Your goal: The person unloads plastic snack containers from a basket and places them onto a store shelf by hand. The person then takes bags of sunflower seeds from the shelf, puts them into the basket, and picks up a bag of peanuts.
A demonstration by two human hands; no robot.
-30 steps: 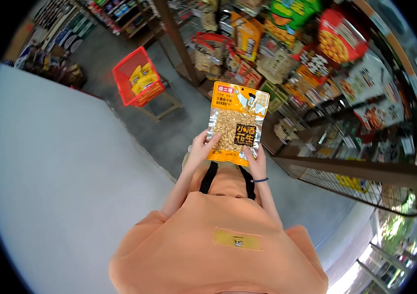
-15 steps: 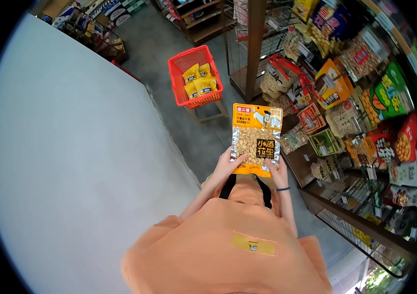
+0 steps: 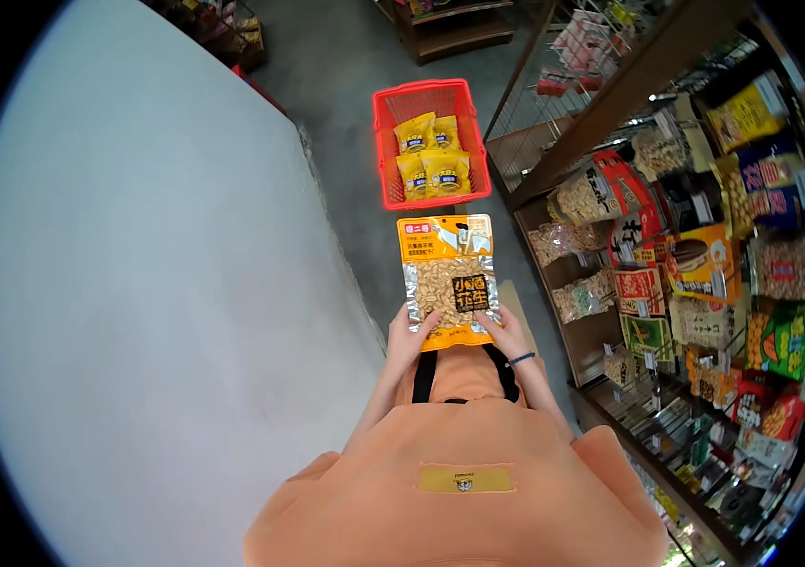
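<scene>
Between both hands I hold a bag of peanuts (image 3: 437, 283), orange at top and bottom with a clear middle showing the nuts. It is upright, its printed front towards me. My left hand (image 3: 406, 337) grips the lower left edge, thumb on the front. At the lower right edge my right hand (image 3: 510, 333) does the same, a dark band on its wrist. Just beyond the bag stands a red shopping basket (image 3: 479, 180) with several yellow snack bags (image 3: 446, 173) in it.
A white wall (image 3: 166, 283) runs along my left. On the right, a shelf rack (image 3: 554, 331) carries many hanging snack packets, among them a green bag (image 3: 785, 340) and an orange one (image 3: 702, 265). Grey floor (image 3: 327, 85) stretches ahead to another wooden shelf (image 3: 454, 33).
My view has turned and moved forward, so the basket appears nearer and straight ahead of the peanut bag. Both hands keep their hold on the bag.
</scene>
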